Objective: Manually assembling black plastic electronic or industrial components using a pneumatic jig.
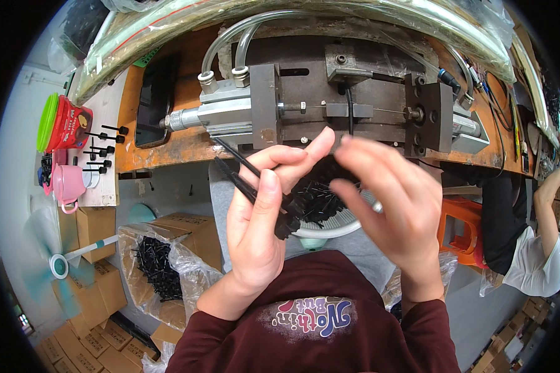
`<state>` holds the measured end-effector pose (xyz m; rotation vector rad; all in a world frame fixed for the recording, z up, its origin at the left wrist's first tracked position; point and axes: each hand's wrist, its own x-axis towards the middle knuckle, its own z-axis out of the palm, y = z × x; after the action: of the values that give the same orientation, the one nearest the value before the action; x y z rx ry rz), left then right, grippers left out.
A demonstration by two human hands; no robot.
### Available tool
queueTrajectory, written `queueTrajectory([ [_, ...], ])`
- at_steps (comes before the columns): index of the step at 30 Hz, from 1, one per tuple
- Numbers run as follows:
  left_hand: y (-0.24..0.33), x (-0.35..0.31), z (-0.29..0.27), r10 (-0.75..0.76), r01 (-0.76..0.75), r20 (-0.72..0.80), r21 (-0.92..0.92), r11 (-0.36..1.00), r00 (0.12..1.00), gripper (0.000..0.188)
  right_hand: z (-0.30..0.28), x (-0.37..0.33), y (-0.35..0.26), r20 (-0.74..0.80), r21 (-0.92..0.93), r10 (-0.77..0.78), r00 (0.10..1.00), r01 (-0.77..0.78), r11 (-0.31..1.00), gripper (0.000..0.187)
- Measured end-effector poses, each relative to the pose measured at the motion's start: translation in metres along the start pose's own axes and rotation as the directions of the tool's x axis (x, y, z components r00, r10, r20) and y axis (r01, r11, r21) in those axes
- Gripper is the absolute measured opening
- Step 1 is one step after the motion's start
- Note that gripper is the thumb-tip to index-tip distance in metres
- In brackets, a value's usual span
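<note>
My left hand (258, 211) is closed round several thin black rods with knobbed ends (246, 183), held at a slant above my lap. My right hand (389, 193) is motion-blurred, its thumb and fingers spread apart. Its fingertips are near the lower end of a black rod (350, 112) that sits in the metal clamping fixture (350, 74); whether they touch is unclear. Beneath my hands a white basket (348, 229) holds many more black parts (317, 199).
Pneumatic cylinders (227, 115) with clear hoses flank the fixture on the wooden bench (130, 118). On the left are a phone (154, 102), a red tub (68, 124), a pink cup (67, 183), a fan (59, 266) and a bagged box (158, 267) of black parts. Another person (535, 261) sits at right beside an orange stool (460, 224).
</note>
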<state>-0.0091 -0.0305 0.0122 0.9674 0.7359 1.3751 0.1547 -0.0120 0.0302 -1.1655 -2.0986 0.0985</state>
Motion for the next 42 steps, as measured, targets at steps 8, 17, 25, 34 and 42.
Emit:
queueTrajectory([
  [8,-0.005,-0.003,0.005,-0.172,0.172,0.211,0.020,0.985,0.962,0.043,-0.011,-0.017,-0.005,0.004,0.240,-0.133,0.991,0.129,0.962,0.032],
  [17,0.001,-0.008,-0.012,-0.124,0.121,0.065,0.052,0.991,0.990,0.031,0.005,-0.007,0.011,0.087,-0.079,0.112,0.990,-0.105,0.991,0.019],
  [25,0.000,-0.004,-0.008,-0.040,0.042,0.020,-0.105,0.994,0.999,0.023,-0.002,0.005,0.008,0.165,-0.173,0.134,0.977,-0.105,0.979,0.021],
  [34,-0.004,0.000,0.005,-0.073,0.115,0.190,-0.216,0.970,0.979,0.031,-0.009,-0.014,-0.011,0.089,0.312,-0.208,0.974,0.171,0.935,0.031],
  [42,0.005,-0.004,-0.015,-0.031,0.028,0.149,0.020,0.999,0.988,0.041,-0.005,-0.012,0.012,0.064,0.095,0.059,0.996,-0.065,0.993,0.026],
])
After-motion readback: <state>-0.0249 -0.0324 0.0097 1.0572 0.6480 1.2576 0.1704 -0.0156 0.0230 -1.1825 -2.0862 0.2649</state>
